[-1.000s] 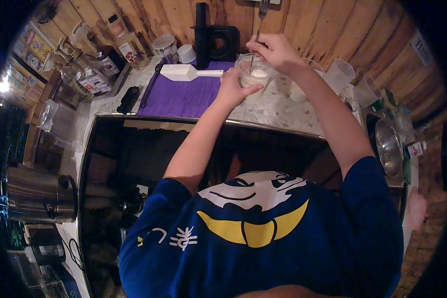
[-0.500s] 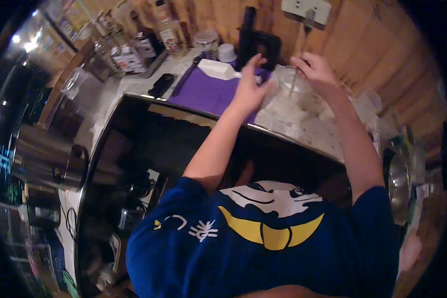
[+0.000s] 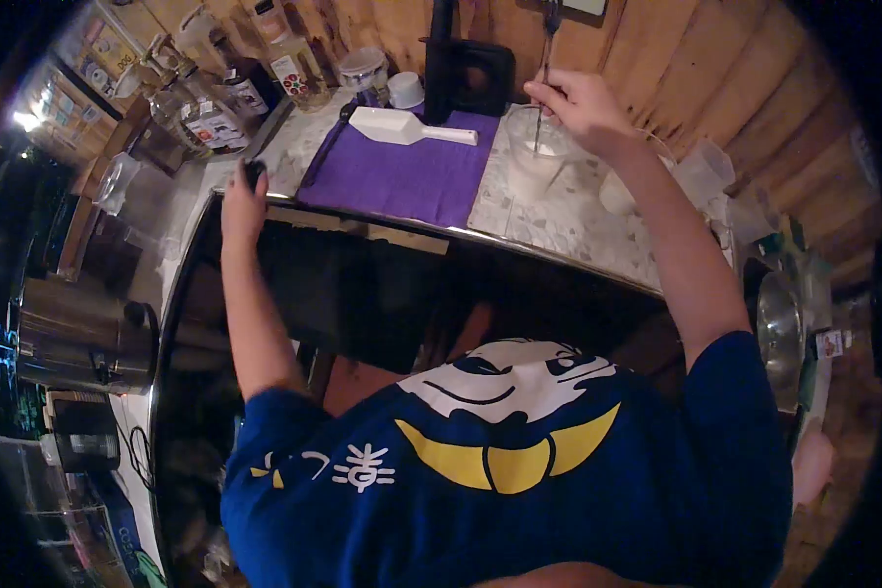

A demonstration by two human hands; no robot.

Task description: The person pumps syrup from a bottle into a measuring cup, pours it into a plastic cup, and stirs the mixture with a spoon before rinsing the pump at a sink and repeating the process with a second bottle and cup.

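Note:
My right hand [image 3: 580, 106] pinches a long-handled bar spoon with a forked top [image 3: 549, 44], which stands down in a clear cup [image 3: 536, 157] on the counter. Pale contents show inside the cup. At the counter's left part, my left hand [image 3: 244, 196] is closed round a small black object [image 3: 254, 174] that I cannot make out. Between my hands, a white scoop [image 3: 392, 127] lies on a purple cloth [image 3: 392, 181], with a dark thin tool [image 3: 325, 147] along the cloth's left edge.
Bottles [image 3: 211, 113] stand at the back left. Behind the cloth are a lidded jar [image 3: 364, 73], a small white cup [image 3: 406, 90] and a black stand [image 3: 468, 78]. Plastic containers [image 3: 706, 169] stand to the right. A metal edge [image 3: 441, 230] borders the counter's front.
My left hand has moved from near the cup to the far left and closed round the black object there. My right hand still holds the spoon. The whole view has shifted.

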